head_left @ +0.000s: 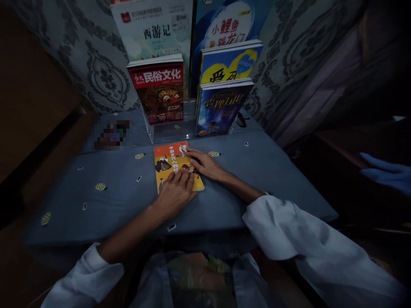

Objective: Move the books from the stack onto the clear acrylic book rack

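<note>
A book (pixel 177 161) with an orange and yellow cover, white Chinese lettering and small figures lies closed on the table in front of me. Across its lower part rests my left hand (pixel 176 191), palm down with the fingers stretched over the cover. My right hand (pixel 205 164) touches the book's right side, its fingers reaching onto the cover and a gap showing between them. Neither hand has lifted the book. The undersides of both hands are hidden.
Behind the book, a clear acrylic stand (pixel 171 132) holds several upright books, including a red one (pixel 162 94) and a dark blue one (pixel 223 109). A pixelated patch (pixel 112 134) lies on the left of the patterned tablecloth (pixel 112 205). Patterned curtain (pixel 105 77) hangs behind.
</note>
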A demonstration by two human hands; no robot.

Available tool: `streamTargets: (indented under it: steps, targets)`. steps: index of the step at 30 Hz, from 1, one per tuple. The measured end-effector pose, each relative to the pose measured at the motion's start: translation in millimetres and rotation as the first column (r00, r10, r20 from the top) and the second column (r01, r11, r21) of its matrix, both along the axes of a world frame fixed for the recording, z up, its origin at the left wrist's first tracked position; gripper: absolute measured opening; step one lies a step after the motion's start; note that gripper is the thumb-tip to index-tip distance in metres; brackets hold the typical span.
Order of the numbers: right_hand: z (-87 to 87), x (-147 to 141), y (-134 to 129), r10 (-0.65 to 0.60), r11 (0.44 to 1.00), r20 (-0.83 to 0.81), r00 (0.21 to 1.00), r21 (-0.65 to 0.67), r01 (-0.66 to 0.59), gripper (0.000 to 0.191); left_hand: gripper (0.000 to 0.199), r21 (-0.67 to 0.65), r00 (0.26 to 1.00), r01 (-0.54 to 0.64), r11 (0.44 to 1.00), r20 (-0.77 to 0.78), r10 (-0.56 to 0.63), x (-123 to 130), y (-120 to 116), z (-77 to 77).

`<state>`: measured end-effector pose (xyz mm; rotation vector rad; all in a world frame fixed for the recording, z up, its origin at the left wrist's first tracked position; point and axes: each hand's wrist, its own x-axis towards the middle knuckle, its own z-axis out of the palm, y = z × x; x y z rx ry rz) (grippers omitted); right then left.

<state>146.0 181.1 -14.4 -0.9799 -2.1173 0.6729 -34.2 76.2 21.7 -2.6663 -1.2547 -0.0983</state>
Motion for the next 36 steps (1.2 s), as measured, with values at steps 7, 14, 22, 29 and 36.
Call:
streamTargets:
  steps: [7,14,22,29,36]
  targets:
    - [1.3,7,-20,0.037,0.998,-0.057,0.998,-0.046,-0.039,0.036,0.036,0.022,0.997,0.044,0.999,0.063,-0.045,0,2,2.8]
    - [2.2,14,-39,0.067,0.993,-0.046,0.997,-0.092,-0.072,0.038,0.041,0.048,0.996,0.045,0.998,0.070,-0.048,-3,-1,1.6]
    - [-3.5,18,-77,-0.009,1.000,0.052,0.999,0.003,0.009,0.052,0.040,-0.020,0.989,0.073,0.997,0.130,-0.069,-15,2,3.7]
    - [0.3,18,-85,-0.023,1.000,0.102,0.995,0.022,0.021,0.053,0.042,-0.096,0.987,0.058,0.994,0.157,-0.043,-9,44,2.9]
    - [3.0,20,-86,-0.019,1.000,0.100,0.995,0.024,0.017,0.052,0.040,-0.079,0.987,-0.015,0.997,0.155,0.027,-1,102,5.7]
